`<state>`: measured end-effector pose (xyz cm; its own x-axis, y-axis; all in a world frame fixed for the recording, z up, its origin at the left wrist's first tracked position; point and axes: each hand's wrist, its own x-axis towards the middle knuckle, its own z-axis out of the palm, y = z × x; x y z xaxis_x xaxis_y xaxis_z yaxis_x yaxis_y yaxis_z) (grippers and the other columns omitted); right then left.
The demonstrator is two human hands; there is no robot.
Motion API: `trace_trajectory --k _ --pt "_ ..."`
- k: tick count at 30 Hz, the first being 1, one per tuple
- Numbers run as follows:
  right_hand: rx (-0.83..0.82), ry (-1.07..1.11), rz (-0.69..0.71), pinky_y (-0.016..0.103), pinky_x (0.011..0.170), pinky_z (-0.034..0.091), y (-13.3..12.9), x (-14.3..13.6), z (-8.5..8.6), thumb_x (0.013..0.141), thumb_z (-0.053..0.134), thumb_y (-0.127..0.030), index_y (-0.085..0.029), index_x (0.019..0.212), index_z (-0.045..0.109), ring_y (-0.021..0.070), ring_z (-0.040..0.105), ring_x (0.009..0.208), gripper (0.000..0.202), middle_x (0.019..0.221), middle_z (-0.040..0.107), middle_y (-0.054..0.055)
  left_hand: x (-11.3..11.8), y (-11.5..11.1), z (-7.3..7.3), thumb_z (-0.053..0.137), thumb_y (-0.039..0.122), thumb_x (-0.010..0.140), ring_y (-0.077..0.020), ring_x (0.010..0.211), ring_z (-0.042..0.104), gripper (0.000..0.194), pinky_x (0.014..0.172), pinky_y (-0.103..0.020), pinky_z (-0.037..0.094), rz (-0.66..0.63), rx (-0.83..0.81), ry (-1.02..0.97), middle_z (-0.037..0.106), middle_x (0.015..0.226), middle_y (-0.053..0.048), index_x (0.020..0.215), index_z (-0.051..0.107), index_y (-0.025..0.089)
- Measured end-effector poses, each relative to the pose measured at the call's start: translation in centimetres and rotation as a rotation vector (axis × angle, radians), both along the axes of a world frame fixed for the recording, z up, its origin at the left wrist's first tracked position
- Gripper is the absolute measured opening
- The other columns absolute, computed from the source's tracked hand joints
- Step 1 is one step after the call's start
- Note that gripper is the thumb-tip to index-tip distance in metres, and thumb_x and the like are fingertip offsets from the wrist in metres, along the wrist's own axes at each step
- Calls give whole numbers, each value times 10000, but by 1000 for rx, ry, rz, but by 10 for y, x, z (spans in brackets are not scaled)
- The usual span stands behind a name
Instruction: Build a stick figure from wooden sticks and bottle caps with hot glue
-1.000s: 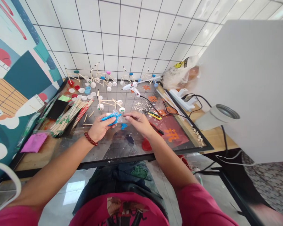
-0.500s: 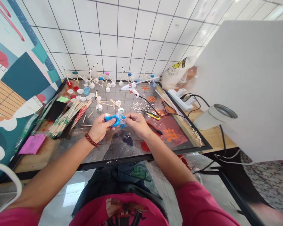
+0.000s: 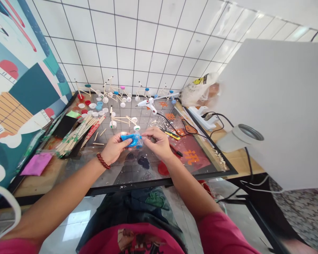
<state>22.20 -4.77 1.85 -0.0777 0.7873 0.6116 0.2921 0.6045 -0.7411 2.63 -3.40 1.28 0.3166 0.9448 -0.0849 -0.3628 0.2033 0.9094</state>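
My left hand (image 3: 116, 147) is closed around a small clear plastic packet of blue clay-like material (image 3: 131, 140), with the thumb pressed on top. At the packet's crumpled clear end, the bent fingers of my right hand (image 3: 156, 141) pinch the plastic; its fingertips are partly hidden. A bicycle-like model of thin wooden sticks and white bottle caps (image 3: 122, 119) stands just beyond both hands. Behind it lies a white hot glue gun (image 3: 147, 104). Right of my right hand are a yellow utility knife (image 3: 172, 135) and red-handled pliers (image 3: 176, 151).
Several similar stick models (image 3: 116, 92) line the wall. Loose bottle caps (image 3: 92, 106), a bundle of wooden sticks (image 3: 75, 137) and a pink packet (image 3: 37, 164) lie on the left. A power strip (image 3: 203, 118) and a grey-white cylinder (image 3: 240, 137) stand at right.
The camera view has tilted slightly. My right fingers have shifted a little at the packet's clear end, while my left hand keeps its hold on the packet.
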Motion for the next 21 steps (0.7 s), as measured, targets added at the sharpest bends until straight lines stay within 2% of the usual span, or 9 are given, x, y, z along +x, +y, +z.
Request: trace_trajectory --k 3,7,12,15,18,21 --pt "94 -114 66 321 781 502 1 2 0 839 650 -235 -238 914 761 157 605 817 134 898 647 41 1 0 -1 924 343 552 -113 664 649 442 538 -211 535 12 5 11 711 794 -2 861 678 145" --pt "87 -123 148 321 804 505 2 1 -1 849 617 -220 -242 930 757 160 613 866 163 946 630 43 0 1 -2 936 352 523 -109 675 648 455 552 -211 543 30 12 -6 714 813 -1 863 707 154" --pt "-141 42 47 275 677 493 1 -2 -3 799 703 -285 -209 1038 696 109 563 661 250 913 658 24 0 2 -4 931 337 544 -123 700 668 425 601 -231 553 36 29 -36 728 824 -8 867 713 168" --pt "-277 57 95 265 654 482 1 -2 -4 827 687 -355 -185 902 719 125 588 668 188 822 687 22 0 4 -7 923 320 560 -135 736 673 398 665 -265 568 31 52 -66 726 835 -12 856 703 169" --pt "-352 94 151 263 663 488 1 -3 -5 840 679 -416 -183 835 731 132 607 677 240 765 701 13 0 4 -9 894 350 601 -154 783 672 411 728 -310 573 23 83 -39 720 891 -30 911 689 176" --pt "-351 127 134 255 651 494 -1 -5 -5 830 685 -430 -177 830 736 126 609 660 258 756 710 14 -2 2 -7 833 389 681 -205 976 663 480 869 -376 551 143 288 152 694 1076 -70 1084 652 202"
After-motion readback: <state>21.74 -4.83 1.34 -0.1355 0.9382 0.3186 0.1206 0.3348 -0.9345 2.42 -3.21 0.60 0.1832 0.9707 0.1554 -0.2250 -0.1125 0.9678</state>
